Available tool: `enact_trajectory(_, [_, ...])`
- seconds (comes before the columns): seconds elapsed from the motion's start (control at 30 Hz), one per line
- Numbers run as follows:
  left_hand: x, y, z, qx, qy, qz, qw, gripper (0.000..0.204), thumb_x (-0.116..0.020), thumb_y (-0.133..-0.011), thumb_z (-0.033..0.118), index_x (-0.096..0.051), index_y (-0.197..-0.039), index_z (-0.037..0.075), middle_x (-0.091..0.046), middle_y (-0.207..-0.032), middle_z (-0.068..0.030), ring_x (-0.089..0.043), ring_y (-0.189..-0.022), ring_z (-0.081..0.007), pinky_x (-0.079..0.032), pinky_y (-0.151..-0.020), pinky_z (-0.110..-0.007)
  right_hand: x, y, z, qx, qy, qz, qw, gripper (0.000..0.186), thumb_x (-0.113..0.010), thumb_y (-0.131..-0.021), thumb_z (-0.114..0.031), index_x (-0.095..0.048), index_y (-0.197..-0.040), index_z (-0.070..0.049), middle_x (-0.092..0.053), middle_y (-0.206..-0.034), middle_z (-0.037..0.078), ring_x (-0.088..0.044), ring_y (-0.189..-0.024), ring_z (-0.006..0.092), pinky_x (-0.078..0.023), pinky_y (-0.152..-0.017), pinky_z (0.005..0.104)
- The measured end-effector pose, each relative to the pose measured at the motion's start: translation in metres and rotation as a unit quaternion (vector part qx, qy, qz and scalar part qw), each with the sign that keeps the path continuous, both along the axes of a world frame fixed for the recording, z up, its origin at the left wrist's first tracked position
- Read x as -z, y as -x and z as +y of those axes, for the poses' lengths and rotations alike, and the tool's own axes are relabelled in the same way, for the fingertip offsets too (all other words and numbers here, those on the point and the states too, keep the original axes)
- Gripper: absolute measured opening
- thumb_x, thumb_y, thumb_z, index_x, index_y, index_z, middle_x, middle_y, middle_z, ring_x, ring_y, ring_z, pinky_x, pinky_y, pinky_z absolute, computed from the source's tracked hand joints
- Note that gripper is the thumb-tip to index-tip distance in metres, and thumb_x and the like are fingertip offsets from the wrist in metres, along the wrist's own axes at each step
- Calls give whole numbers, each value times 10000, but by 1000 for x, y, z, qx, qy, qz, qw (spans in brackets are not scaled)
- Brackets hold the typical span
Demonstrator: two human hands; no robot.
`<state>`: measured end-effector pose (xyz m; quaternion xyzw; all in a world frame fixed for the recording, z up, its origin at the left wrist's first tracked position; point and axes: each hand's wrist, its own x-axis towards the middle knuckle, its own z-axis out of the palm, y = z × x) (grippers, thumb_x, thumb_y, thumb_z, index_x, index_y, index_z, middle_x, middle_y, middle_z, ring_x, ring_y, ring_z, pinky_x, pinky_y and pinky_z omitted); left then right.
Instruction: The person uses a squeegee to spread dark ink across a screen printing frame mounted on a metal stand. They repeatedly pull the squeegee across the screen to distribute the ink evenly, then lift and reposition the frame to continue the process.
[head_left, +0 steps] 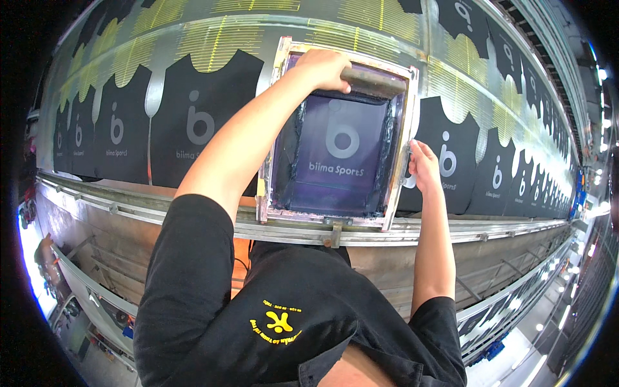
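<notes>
A screen printing frame (411, 97) lies over the long printing table, its purple mesh (338, 187) showing a light letter shape with wording below. Dark, inky tape borders the mesh window. Near the frame's far end, my left hand (325, 68) is closed around a squeegee (377, 84) that lies across the mesh. My right hand (423, 166) grips the frame's right edge, its fingers curled at a small metal part there. Beneath the frame, whatever lies on the table is mostly hidden.
Black shirt panels (174, 97) with grey prints line the table on both sides, more (445, 116) to the right. A metal rail (155, 216) runs along the near edge, with a bracket (333, 233) at the frame. Yellow lines mark the table (284, 29).
</notes>
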<state>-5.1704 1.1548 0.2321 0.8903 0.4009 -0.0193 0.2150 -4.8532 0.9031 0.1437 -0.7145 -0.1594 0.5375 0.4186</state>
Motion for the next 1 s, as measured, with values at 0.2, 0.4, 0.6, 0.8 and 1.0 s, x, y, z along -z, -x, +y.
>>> enact_trajectory(0.2, [-5,35,-103,-43,-9,-65,997,373,-895,-826,330,-835,-1176,216,-798,-1119,-80,-743,-1094,-349,-595,-917,-488,-41,3,3,-2,-29,-43,999,394,-773,-1064,-385,-717,-1244,-39,-519,-736,-40,-415,-535,48,-332,-475,250])
enact_trajectory(0.4, [29,92,-316,3,-132,-128,983,610,-827,-735,103,-751,-1338,155,-763,-1274,-22,-692,-1179,-275,-576,-990,-428,-62,5,7,16,-60,-20,998,382,-814,-1033,-347,-723,-1237,-37,-512,-731,-39,-399,-539,46,-317,-481,248])
enact_trajectory(0.6, [25,119,-355,-13,-121,-155,980,591,-783,-766,41,-734,-1350,124,-739,-1347,-44,-664,-1258,-283,-536,-1070,-434,-55,39,7,63,-179,-122,974,404,-774,-1057,-313,-757,-1267,32,-736,-1000,27,-611,-813,95,-491,-743,283])
enact_trajectory(0.8, [-1,228,-309,-57,-81,-122,987,478,-773,-754,48,-793,-1226,115,-772,-1238,-41,-685,-1170,-307,-554,-1015,-444,-23,166,35,85,-219,-62,970,321,-752,-1084,-268,-753,-1208,29,-766,-1072,44,-675,-958,111,-532,-868,291])
enact_trajectory(1.0, [-33,383,-264,-99,2,-12,995,489,-797,-716,88,-811,-1205,115,-787,-1260,-40,-697,-1159,-302,-562,-1028,-435,19,340,52,66,-208,-42,975,339,-763,-1079,-241,-724,-1295,18,-782,-1161,79,-696,-1035,121,-541,-930,277])
